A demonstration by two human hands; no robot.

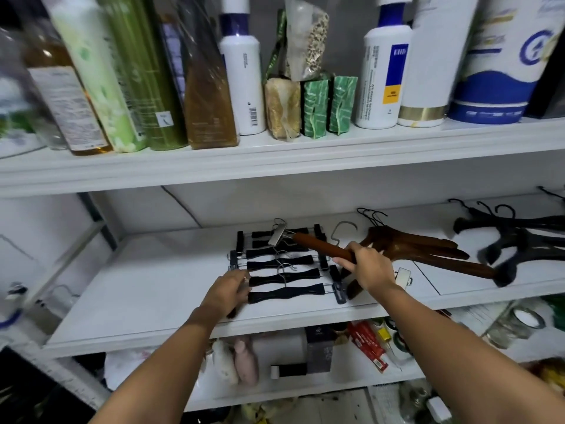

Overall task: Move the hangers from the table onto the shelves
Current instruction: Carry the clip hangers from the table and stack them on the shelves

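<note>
1. Hangers already fill the middle shelf (153, 289): a row of black clip hangers (284, 270), brown wooden hangers (422, 249) right of them, black hangers (519, 237) farther right.
2. The right hand (367, 267) has its fingers clenched on a brown clip hanger (324, 247) held over the row; the left hand (227, 293) rests at the row's left end, grip unclear.
3. The table is out of view, so what remains is unknown.
4. Bottles (241, 84) stand on the shelf above.

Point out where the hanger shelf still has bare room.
Middle shelf: bare left of the black clip hangers, out to the side wall, plus a front strip. Crowded rightward: brown wooden hangers, then black hangers. The bottle shelf above is full.
</note>
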